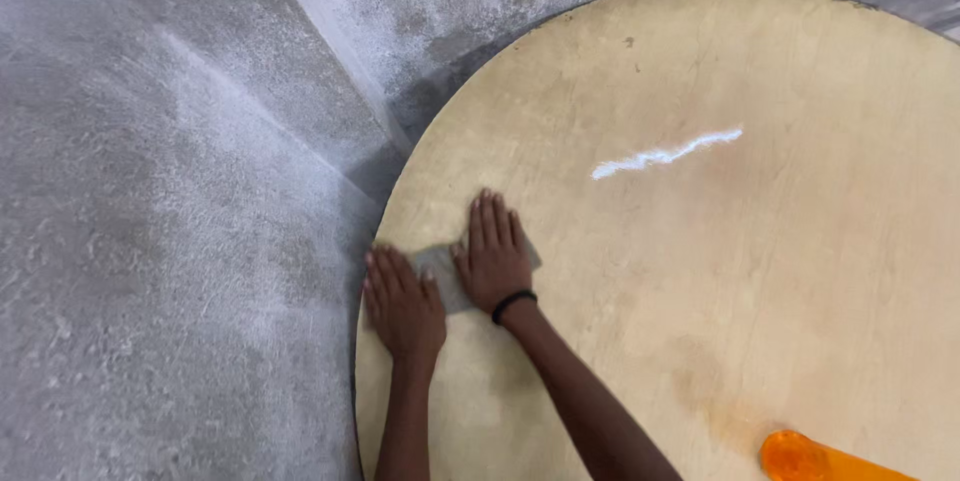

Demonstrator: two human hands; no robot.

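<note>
Both hands (450, 286) cover grey pad (440, 266); its middle hidden.

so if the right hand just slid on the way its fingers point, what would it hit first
Nothing close, as far as the picture shows. The right hand, flat on the grey pad, points up the picture across bare wood of the round board. It would probably reach the board's far edge, then concrete floor.
</note>
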